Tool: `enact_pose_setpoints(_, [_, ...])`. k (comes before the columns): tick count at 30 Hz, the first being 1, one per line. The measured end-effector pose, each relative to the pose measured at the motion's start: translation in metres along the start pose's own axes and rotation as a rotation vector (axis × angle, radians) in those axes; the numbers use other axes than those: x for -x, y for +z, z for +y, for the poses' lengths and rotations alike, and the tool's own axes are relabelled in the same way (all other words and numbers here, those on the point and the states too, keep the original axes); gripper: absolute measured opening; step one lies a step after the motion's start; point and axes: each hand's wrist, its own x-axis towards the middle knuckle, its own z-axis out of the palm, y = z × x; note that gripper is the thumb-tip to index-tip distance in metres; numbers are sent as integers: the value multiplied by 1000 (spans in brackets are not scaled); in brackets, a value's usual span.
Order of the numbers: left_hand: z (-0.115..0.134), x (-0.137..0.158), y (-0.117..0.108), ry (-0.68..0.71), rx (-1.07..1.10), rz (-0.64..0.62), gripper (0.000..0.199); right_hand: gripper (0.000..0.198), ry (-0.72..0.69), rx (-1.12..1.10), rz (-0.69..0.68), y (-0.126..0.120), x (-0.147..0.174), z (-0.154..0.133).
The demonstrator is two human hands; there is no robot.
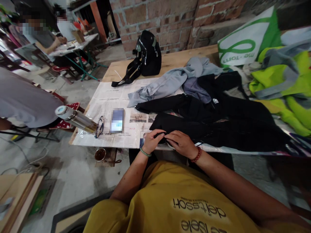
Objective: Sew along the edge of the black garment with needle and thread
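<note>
A black garment [209, 129] lies spread along the table's front edge. At its near left end my left hand [153, 140] pinches the black cloth. My right hand [181, 142], fingers bent, grips the same cloth just to the right, the fingertips of both hands almost meeting. Whether anything small, such as a needle, sits between the fingers I cannot make out. Behind lie a second stretch of black cloth [167, 103] and a crumpled light grey garment [162, 84]. A phone [117, 120] and a pair of glasses [99, 127] rest left of my hands.
A steel flask [76, 119] stands at the table's left edge. A black bag [148, 55] sits at the back, a green-and-white bag [247, 38] and yellow-green clothing [286, 81] at the right. Below the edge is a cup [100, 154]. A person [26, 97] sits at the left.
</note>
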Motion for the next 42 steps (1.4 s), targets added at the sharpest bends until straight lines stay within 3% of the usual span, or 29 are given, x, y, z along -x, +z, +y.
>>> enact_pose_setpoints(5, [-1, 0, 0, 16, 1, -15, 19, 17, 0, -4, 3, 1, -3, -1])
enact_pose_setpoints(9, [-1, 0, 0, 14, 13, -19, 19, 12, 96, -96, 14, 0, -7, -4])
enact_pose_setpoints(15, [-2, 0, -1, 11, -58, -1, 20, 9, 220, -167, 154, 1, -8, -4])
enact_pose_setpoints(18, [-1, -1, -1, -11, -84, 0, 19, 11, 184, -98, 167, 0, -8, -3])
enact_pose_setpoints(23, [-3, -2, 1, -24, -106, -2, 18, 12, -32, 19, 89, -4, -12, -7])
enact_pose_setpoints(26, [-3, -2, 1, -22, -113, -1, 18, 11, -92, 29, 63, -4, -15, -8])
enact_pose_setpoints(34, [1, -1, -1, 13, -73, -48, 17, 12, 48, -120, 57, -2, -15, -6])
enact_pose_setpoints(42, [2, -1, 0, -7, -118, -16, 16, 13, 14, -49, 4, -4, -15, -2])
